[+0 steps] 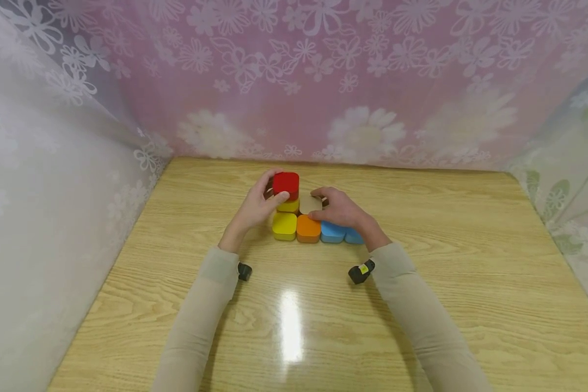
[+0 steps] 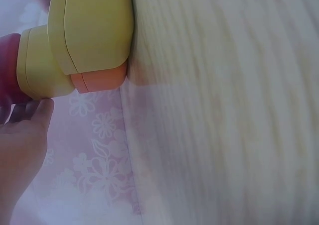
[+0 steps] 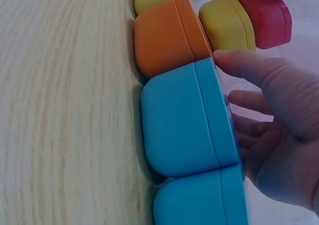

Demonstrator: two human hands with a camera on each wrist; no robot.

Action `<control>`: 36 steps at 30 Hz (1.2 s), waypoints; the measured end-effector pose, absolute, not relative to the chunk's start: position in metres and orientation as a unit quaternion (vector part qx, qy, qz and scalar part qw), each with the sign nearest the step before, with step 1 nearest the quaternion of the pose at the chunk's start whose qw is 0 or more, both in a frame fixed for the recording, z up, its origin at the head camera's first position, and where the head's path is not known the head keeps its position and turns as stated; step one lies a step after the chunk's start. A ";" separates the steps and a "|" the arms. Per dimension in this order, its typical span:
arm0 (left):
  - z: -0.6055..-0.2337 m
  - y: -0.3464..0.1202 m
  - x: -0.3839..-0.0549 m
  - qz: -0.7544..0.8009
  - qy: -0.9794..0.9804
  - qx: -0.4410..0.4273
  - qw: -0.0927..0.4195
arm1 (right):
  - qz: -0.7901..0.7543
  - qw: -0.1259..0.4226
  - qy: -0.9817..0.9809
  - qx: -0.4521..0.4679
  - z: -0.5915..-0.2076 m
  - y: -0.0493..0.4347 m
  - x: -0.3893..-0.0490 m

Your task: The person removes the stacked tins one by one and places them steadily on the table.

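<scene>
My left hand (image 1: 261, 206) grips a red rounded box (image 1: 286, 184), its thumb on the near side and fingers behind. Directly under the red box sits a yellow box (image 3: 227, 23), which a left fingertip meets in the left wrist view. An orange box (image 2: 102, 78) forms the bottom of this stack. Just right of the stack, my right hand (image 1: 340, 208) spans a pale beige box top (image 1: 310, 203) between thumb and index finger. That thumb's tip rests at the upper edge of the front orange box (image 3: 167, 36). The other right fingers are partly hidden behind the blue box (image 3: 182, 118).
Along the front runs a touching row: a yellow box (image 1: 285, 226), the orange one, then two blue boxes, the last blue box (image 1: 354, 236) partly under the right wrist. They stand on a wooden table (image 1: 176, 272). Flowered curtains (image 1: 294, 81) hang behind and at both sides.
</scene>
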State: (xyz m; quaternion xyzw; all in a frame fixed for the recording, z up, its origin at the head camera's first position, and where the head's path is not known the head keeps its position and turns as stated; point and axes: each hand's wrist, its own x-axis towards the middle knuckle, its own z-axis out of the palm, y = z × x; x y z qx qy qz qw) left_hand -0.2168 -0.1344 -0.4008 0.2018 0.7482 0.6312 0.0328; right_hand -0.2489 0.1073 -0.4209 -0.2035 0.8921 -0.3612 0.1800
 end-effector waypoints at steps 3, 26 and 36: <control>-0.400 -0.135 -0.216 0.627 0.751 0.203 0.034 | -0.364 0.183 0.890 -0.204 -0.419 0.108 -0.248; -0.400 -0.134 -0.216 0.619 0.757 0.206 0.042 | -0.438 0.045 0.854 -0.278 -0.385 0.079 -0.232; -0.424 -0.140 -0.230 0.606 0.762 0.224 0.041 | -0.455 0.018 0.846 -0.278 -0.392 0.070 -0.231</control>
